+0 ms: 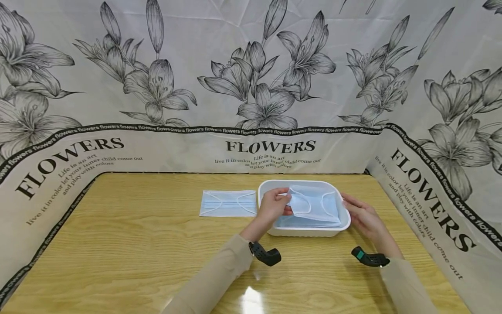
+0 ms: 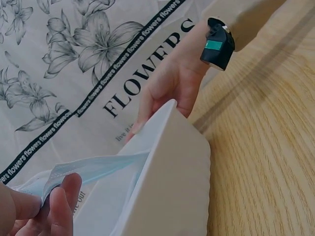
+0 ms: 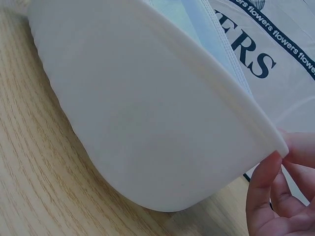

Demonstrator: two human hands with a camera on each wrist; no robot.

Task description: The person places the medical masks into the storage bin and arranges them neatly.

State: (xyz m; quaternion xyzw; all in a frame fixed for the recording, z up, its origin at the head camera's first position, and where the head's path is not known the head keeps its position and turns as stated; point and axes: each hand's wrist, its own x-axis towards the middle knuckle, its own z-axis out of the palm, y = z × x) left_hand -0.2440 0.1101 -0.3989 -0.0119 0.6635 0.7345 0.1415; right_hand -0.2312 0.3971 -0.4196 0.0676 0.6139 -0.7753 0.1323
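Observation:
My left hand pinches the left edge of a light blue face mask with white ear loops, lifting that edge over a white plastic tub. More blue masks lie in the tub beneath it. In the left wrist view the thumb and fingers close on the mask's edge. My right hand grips the tub's right rim, and the right wrist view shows its thumb and fingers pinching that rim. Another blue mask lies flat on the table, just left of the tub.
The wood-grain table ends at a white floral cloth that rises at the back and both sides. Black wrist bands sit on both wrists over beige sleeves.

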